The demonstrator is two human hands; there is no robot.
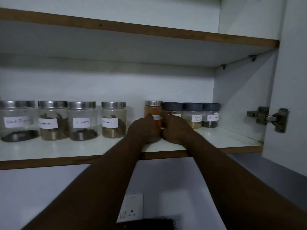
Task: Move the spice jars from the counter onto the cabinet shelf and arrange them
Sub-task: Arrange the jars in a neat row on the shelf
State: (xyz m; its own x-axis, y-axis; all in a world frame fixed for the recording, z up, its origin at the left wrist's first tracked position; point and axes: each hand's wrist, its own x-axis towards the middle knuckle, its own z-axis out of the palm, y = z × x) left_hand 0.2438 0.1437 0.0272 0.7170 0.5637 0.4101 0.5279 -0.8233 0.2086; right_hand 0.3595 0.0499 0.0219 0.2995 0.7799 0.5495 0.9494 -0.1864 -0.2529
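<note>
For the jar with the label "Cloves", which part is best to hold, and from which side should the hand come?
Probably the glass body of the Cloves jar, just under its metal lid, with the hand coming from the open front of the shelf. It stands upright, and the cinnamon jar on its left is almost touching it, so the sides are tight; the front is free.

Gap beside cinnamon jar [113, 120] — shelf front [66, 150] bare.
</note>
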